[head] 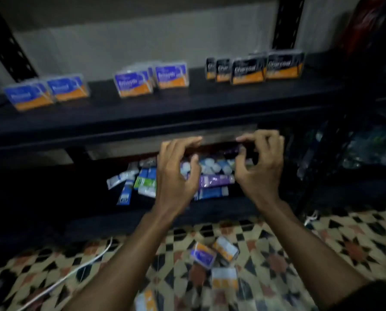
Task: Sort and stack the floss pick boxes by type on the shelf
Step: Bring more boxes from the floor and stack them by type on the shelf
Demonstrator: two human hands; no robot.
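I see the floss pick boxes standing in three groups on the upper shelf [187, 102]: blue boxes [46, 90] left, Smooth boxes [151, 78] middle, Charcoal boxes [254, 67] right, with loose boxes [214, 254] on the patterned floor [333, 243]. My left hand [176, 176] and right hand [263, 167] hover over a pile of packets [212, 173] lower down. The left fingers are bent and spread, holding nothing; through the blur I cannot tell whether the right fingers pinch something dark.

Head view looks down, close to the shelf [142, 113].

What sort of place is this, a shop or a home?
Likely a home storeroom or small stockroom: a black metal rack holds floss pick boxes grouped by type, loose packets heap on its lower shelf, above a patterned tile floor.
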